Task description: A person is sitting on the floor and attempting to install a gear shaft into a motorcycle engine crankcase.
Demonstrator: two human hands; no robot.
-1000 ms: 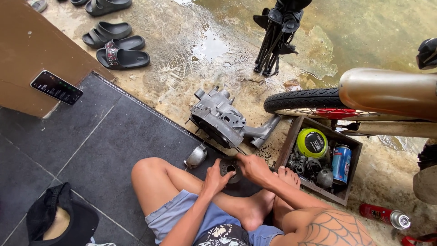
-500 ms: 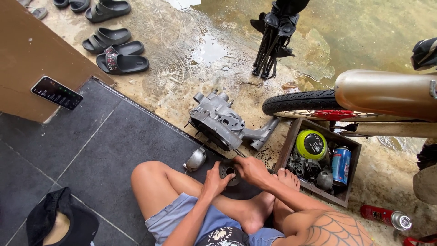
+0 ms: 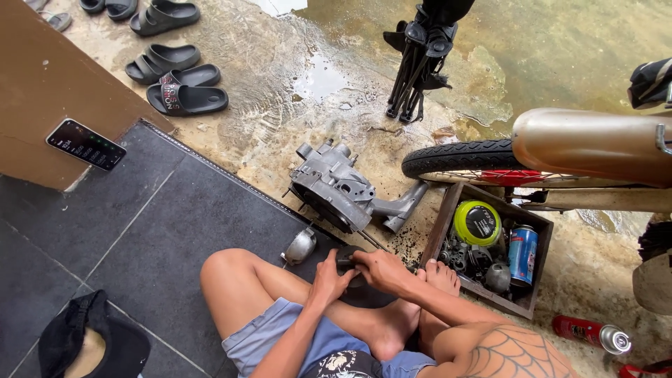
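We sat cross-legged on the floor [image 3: 175,231], and both hands met on a small dark part [image 3: 344,257] just in front of our shins. The left hand [image 3: 329,276] had its fingers wrapped on the part's near side; the right hand [image 3: 381,269] clamped its fingers over the top. A grey engine case [image 3: 336,189] lay just beyond, a small metal cover [image 3: 299,246] beside it, and a wooden box [image 3: 526,302] of cans and parts stood near our right foot.

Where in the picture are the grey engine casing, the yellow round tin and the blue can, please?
grey engine casing [image 3: 336,187]: head view, on its ribbed middle body.
yellow round tin [image 3: 477,222]: head view, on its lid's centre.
blue can [image 3: 523,255]: head view, on its side wall.
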